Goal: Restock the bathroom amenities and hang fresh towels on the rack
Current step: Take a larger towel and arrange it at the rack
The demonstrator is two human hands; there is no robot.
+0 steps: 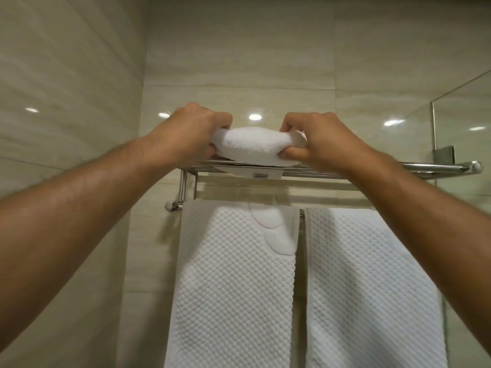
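Beige tiled wall, chrome rack [425, 166] mid-frame, left hand [194, 128] and right hand [321, 139] gripping folded white towel [255, 144] ends, two towels [233, 274] hanging below.

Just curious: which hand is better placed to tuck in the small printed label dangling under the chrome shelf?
Probably the right hand: its thumb pinches the rolled white towel just above that small printed label; the left hand grips the towel's farther end.

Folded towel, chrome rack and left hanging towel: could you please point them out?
folded towel [252, 146], head view, its front middle.
chrome rack [430, 166], head view, bare right rail.
left hanging towel [233, 274], head view, textured centre.
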